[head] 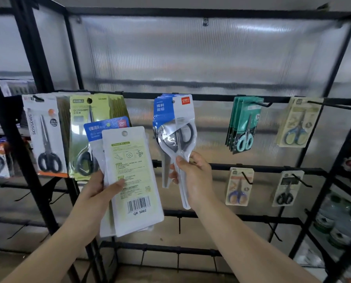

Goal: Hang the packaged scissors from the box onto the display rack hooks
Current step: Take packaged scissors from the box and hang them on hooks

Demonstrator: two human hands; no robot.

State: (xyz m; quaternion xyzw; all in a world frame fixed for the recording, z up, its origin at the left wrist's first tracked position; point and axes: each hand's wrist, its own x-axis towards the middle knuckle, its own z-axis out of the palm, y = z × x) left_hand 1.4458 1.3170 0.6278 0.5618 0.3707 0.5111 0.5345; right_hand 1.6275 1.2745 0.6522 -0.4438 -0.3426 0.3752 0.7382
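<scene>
Packaged scissors (pixel 175 139) beside bare hook (pixel 260 103)

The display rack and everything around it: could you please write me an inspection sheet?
Surface: black display rack, translucent back panels.
Job's things: blue-topped pack on a top-rail hook; stack of packs in hand; the box is not seen.
Clutter: other scissor packs hanging.
Grippers: left hand grips the stack; right hand pinches the blue-topped pack's lower end.
Cables: nothing seen.
Surroundings: bottles at right.
</scene>
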